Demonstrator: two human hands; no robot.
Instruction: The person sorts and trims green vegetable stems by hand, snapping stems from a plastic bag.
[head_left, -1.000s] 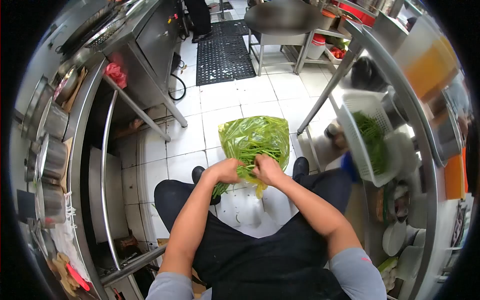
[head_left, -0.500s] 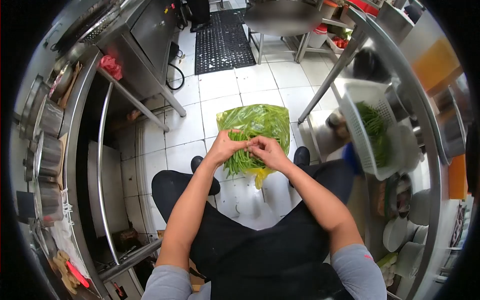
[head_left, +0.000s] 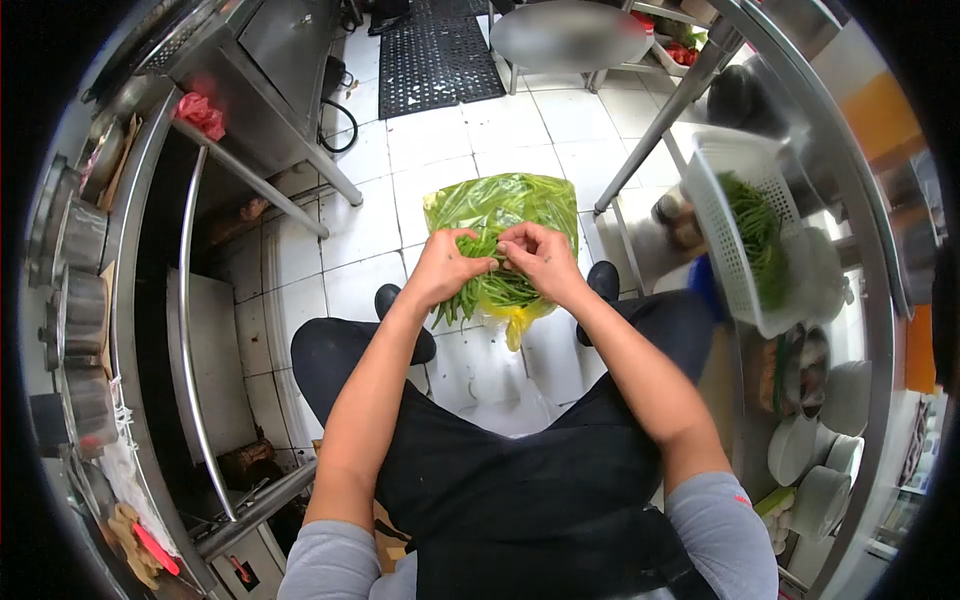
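Observation:
A clear plastic bag (head_left: 500, 192) full of long green beans stands between my knees, its yellow end (head_left: 516, 328) toward me. My left hand (head_left: 445, 268) is closed on some green beans (head_left: 458, 303), which hang below its fingers over the bag's near left side. Close beside it, my right hand (head_left: 540, 262) has its thumb and fingertips pinched together over the beans. What lies between the right fingertips is too small to make out. Both hands meet above the middle of the bag.
To my right, a white perforated basket (head_left: 715, 225) with green beans sits on a steel shelf with stacked bowls (head_left: 822, 500). Steel counters and a rail (head_left: 190, 330) run along my left. A black mat (head_left: 440, 65) lies ahead on white tiles.
The view has shifted, so the bag and hands appear higher in the picture. My left hand's thumb has moved, and the right fingers have lifted slightly while staying pinched near it.

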